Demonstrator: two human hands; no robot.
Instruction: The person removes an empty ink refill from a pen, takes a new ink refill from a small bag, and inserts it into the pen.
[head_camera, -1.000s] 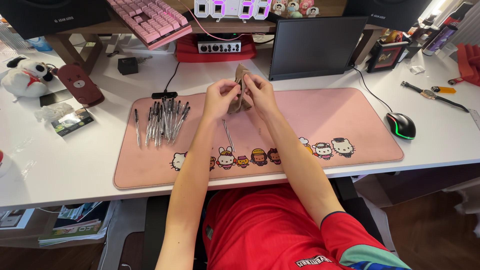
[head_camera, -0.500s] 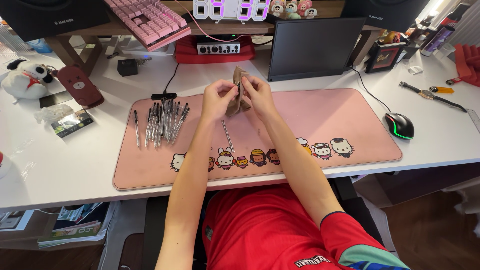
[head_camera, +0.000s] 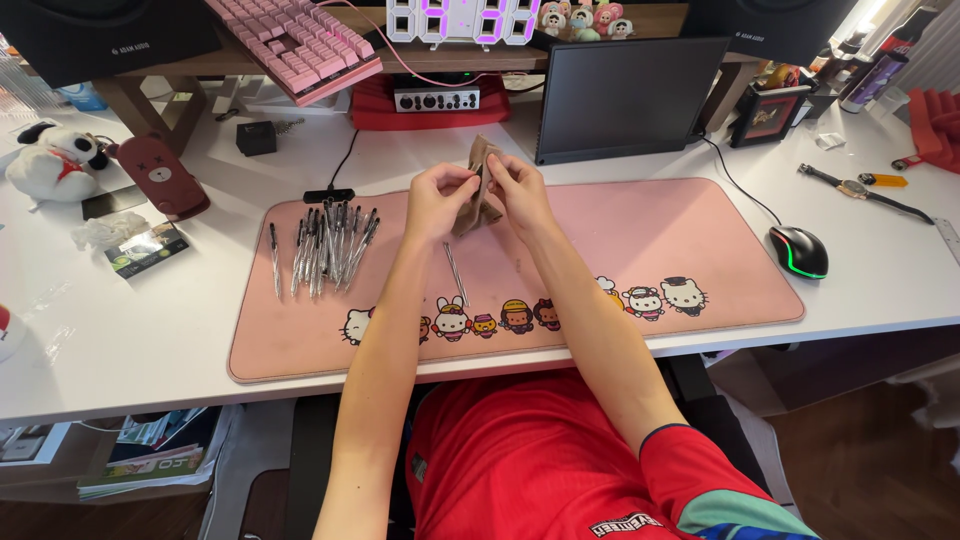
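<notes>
Head view showed both hands raised over the pink desk mat (head_camera: 640, 230). The left hand (head_camera: 438, 198) and the right hand (head_camera: 518, 192) each pinched one side of a small brown pouch (head_camera: 478, 185), holding it upright between them, probably to keep its mouth up. One pen (head_camera: 455, 272) lay just below it. A row of pens (head_camera: 325, 250) lay left, well apart from the mouse (head_camera: 798, 250).

Small tan pouch (head_camera: 478, 188), upright, above pink mat

Left hand (head_camera: 437, 197), right hand (head_camera: 517, 190) pinch brown pouch (head_camera: 478, 185) above pink mat (head_camera: 640, 240); pens (head_camera: 325, 250) left.
</notes>
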